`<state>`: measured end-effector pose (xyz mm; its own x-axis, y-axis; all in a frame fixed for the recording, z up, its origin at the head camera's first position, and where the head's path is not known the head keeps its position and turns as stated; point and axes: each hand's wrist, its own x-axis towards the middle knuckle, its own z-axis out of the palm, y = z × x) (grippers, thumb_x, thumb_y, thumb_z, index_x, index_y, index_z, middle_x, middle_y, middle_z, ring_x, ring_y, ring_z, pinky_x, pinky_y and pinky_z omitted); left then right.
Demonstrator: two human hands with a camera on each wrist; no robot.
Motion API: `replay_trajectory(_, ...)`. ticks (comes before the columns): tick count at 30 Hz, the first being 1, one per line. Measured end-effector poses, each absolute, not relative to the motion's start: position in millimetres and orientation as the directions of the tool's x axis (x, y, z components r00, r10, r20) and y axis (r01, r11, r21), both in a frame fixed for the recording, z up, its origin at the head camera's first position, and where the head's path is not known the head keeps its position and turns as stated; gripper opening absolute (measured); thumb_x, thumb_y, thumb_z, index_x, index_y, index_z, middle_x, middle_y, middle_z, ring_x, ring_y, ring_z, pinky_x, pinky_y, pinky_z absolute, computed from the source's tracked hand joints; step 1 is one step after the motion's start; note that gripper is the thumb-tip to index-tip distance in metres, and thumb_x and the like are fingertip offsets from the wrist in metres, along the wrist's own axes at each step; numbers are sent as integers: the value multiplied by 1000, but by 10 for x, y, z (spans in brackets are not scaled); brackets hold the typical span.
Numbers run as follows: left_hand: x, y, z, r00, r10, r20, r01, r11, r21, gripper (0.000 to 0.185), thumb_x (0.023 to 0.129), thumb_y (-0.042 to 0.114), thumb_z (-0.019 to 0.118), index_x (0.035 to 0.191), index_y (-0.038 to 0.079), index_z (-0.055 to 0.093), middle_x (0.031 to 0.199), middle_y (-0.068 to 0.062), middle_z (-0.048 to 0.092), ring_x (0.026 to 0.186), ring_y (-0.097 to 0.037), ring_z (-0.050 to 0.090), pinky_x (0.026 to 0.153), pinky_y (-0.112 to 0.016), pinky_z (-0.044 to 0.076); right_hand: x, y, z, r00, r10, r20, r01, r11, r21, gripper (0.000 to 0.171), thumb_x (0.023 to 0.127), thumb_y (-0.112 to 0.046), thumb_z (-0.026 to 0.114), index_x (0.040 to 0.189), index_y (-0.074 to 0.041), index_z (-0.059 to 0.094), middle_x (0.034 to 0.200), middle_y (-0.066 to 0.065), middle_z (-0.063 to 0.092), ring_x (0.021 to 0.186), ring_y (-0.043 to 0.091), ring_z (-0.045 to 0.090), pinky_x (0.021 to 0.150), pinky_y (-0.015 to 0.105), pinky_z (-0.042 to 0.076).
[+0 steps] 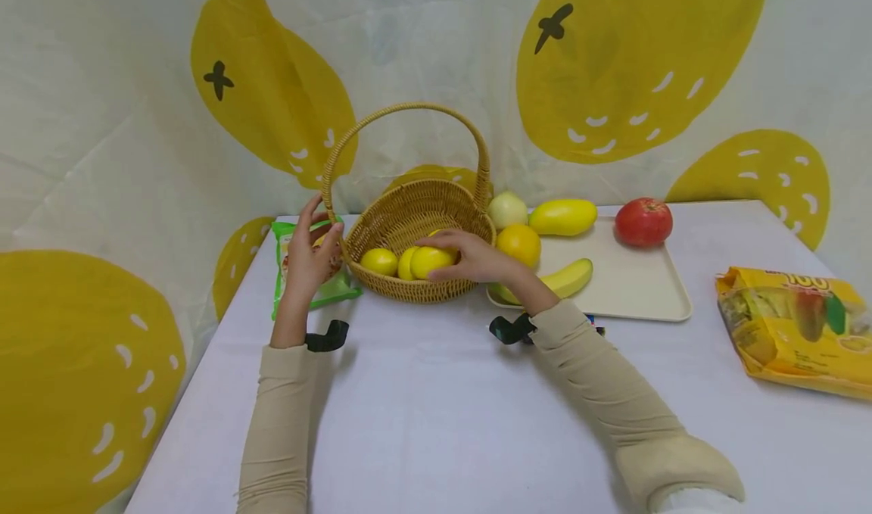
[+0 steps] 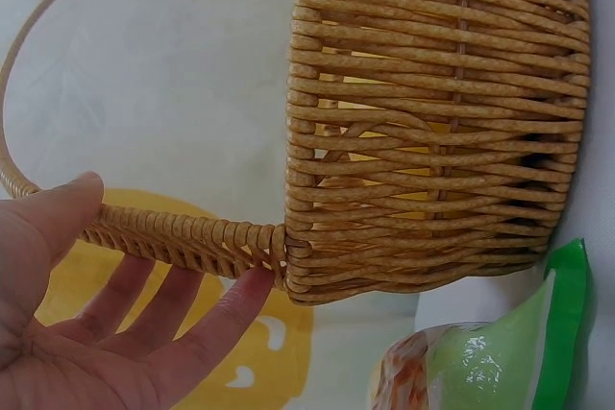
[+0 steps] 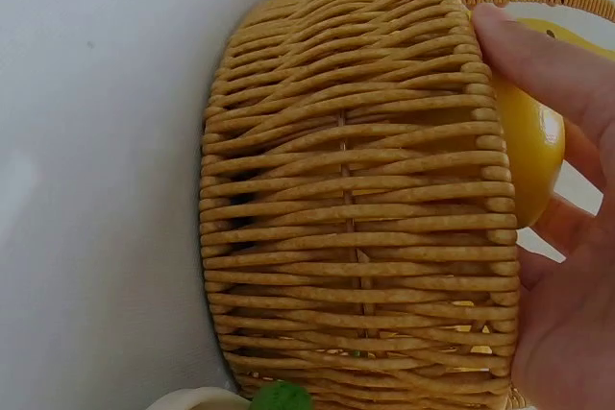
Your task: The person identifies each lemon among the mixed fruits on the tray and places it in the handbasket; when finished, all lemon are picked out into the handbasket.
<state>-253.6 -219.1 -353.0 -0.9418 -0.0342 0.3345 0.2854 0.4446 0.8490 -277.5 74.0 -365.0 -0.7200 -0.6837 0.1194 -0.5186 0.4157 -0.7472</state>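
A wicker basket [image 1: 415, 293] with a tall arched handle [image 1: 418, 107] stands at the back of the table. My left hand [image 1: 309, 253] holds the lower left part of that handle; in the left wrist view the thumb lies on one side and the fingers on the other. At the basket's front right rim, my right hand [image 1: 470, 257] grips a yellow lemon [image 1: 429, 263], thumb in front. Other lemons [image 1: 378, 261] lie inside the basket next to it. The fingertips behind the held lemon are partly hidden.
Behind my left hand lies a green-edged bag [image 1: 334, 291]. To the basket's right, a cream tray [image 1: 633, 294] bears a banana [image 1: 572, 278], an orange [image 1: 519, 244], a yellow mango-like fruit [image 1: 564, 217] and a red fruit [image 1: 643, 222]. A yellow package [image 1: 797, 332] lies far right.
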Motion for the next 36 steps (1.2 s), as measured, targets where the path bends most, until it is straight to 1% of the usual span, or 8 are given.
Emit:
replay_trajectory(8,-2531,-2185,-3532,-944,-34,328,280,439,853,61,101,24,54,155,22,27,140,-21,44,130,-35,48,98,-51,49,-2858,661,-3688,-747,-649,143,-486,388,-783,54,84,-18,79,135,-11,60,136,6,58,121,25,50,102,41,44)
replay_trajectory(14,-2518,-2178,-3532,-946,-32,324,279,433,857,61,101,24,55,155,23,26,140,-21,44,131,-34,48,100,-50,48,-2892,637,-3723,-748,-659,78,-500,483,-718,50,84,-18,79,129,-9,62,136,10,57,123,27,51,104,40,43)
replay_trajectory(18,-2526,-2188,-3537,-943,-33,332,284,441,851,61,101,25,54,155,23,27,139,-21,45,130,-35,49,98,-50,49,-2904,628,-3731,-739,-670,74,-522,500,-691,44,84,-16,78,125,-6,65,129,12,60,110,26,53,93,35,45)
replay_trajectory(21,-2534,-2196,-3542,-941,-33,338,288,449,846,61,101,25,55,155,23,27,139,-21,45,130,-35,49,98,-51,49,-2910,627,-3733,-741,-669,67,-517,504,-692,41,85,-15,78,123,-6,67,126,11,62,101,23,50,85,32,43)
replay_trajectory(25,-2539,-2198,-3539,-939,-34,342,290,454,842,61,101,24,55,155,23,27,140,-21,45,129,-35,49,98,-50,50,-2904,637,-3728,-738,-671,64,-522,509,-684,41,86,-16,77,124,-7,67,126,10,62,101,22,50,84,31,42)
replay_trajectory(30,-2538,-2200,-3532,-939,-34,343,292,454,842,61,101,24,55,155,23,27,139,-21,45,129,-35,49,97,-50,50,-2889,674,-3742,-730,-672,123,-536,452,-712,38,86,-16,76,122,-6,68,124,9,64,110,24,55,94,38,47)
replay_trajectory(32,-2538,-2201,-3532,-939,-34,342,291,452,843,61,101,24,55,155,23,27,138,-21,45,129,-35,49,97,-50,50,-2872,704,-3758,-722,-673,159,-536,400,-743,36,87,-14,75,121,-5,68,123,9,64,115,26,55,99,41,47)
replay_trajectory(36,-2515,-2187,-3497,-946,-32,324,278,439,854,61,101,22,54,155,21,27,139,-22,44,130,-36,48,99,-50,49,-2819,780,-3779,-703,-673,229,-534,287,-795,32,89,-9,73,120,-2,67,123,11,64,117,28,56,101,46,47)
